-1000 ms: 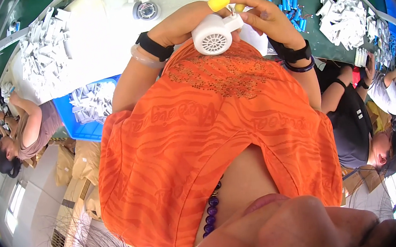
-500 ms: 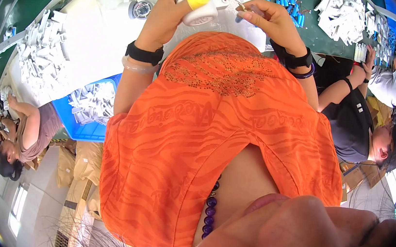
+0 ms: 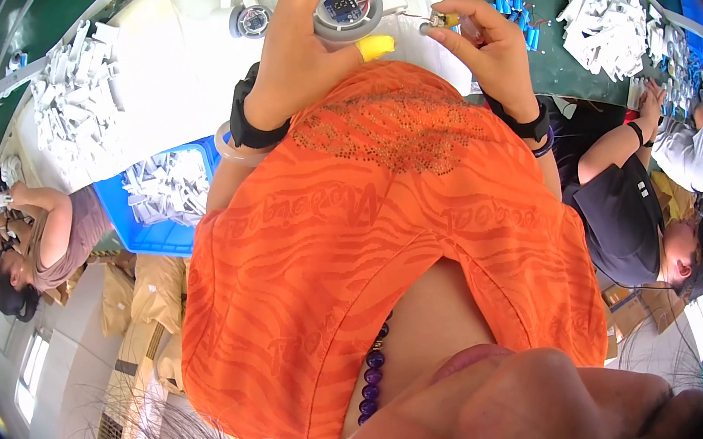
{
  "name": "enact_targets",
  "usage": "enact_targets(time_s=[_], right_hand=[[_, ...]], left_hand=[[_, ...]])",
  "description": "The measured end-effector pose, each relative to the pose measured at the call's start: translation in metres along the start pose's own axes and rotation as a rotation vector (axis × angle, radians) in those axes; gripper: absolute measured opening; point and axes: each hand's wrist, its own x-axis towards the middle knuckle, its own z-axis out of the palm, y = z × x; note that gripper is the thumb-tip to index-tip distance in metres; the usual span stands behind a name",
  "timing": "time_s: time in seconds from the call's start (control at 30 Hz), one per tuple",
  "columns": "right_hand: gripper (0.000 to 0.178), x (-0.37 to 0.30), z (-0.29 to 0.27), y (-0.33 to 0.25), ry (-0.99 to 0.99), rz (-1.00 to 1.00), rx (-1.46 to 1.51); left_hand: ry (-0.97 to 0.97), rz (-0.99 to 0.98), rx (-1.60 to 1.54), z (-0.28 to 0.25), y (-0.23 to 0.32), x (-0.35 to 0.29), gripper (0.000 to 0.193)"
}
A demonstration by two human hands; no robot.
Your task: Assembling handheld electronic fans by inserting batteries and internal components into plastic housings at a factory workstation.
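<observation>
My left hand [image 3: 295, 65] is wrapped around a round white housing with a grey rim [image 3: 339, 33], its open face turned up. Inside the housing sits a blue circuit board [image 3: 344, 3] with red wires. A yellow covering [image 3: 375, 47] wraps the tip of my left thumb. To the right, my right hand [image 3: 495, 51] pinches a small metallic part [image 3: 437, 21] between thumb and forefinger; its exact kind is too small to tell. Thin wires run from that part toward a small white block [image 3: 393, 1] beside the housing.
Another round unit [image 3: 250, 21] lies on the table at left. Blue cylindrical cells [image 3: 509, 0] lie at right, near a heap of white plastic parts [image 3: 603, 13]. More white parts [image 3: 76, 103] and a blue bin [image 3: 154, 238] are at left. Co-workers sit on both sides.
My left hand has turned the housing so its circuit-board side now shows instead of its white outer side. My right hand, still pinching, has shifted slightly and shows the metallic part more plainly.
</observation>
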Motion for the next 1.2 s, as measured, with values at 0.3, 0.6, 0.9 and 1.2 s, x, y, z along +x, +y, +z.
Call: enact_targets(time_s=[0.3, 0.6, 0.9, 1.2], right_hand=[[0.026, -0.007, 0.002, -0.009, 0.126, -0.103, -0.139], [0.026, -0.011, 0.007, -0.013, 0.155, -0.163, -0.167], [0.033, -0.009, 0.003, -0.021, 0.063, -0.278, -0.266], [0.030, -0.012, 0.006, -0.011, 0.035, -0.225, -0.219]], left_hand=[[-0.147, -0.552, 0.210, 0.000, 0.034, 0.009, 0.079], [-0.144, -0.599, 0.203, -0.002, 0.037, 0.006, 0.077], [-0.120, -0.480, 0.165, -0.007, 0.037, 0.007, 0.072], [-0.169, -0.514, 0.177, -0.011, 0.039, 0.007, 0.075]])
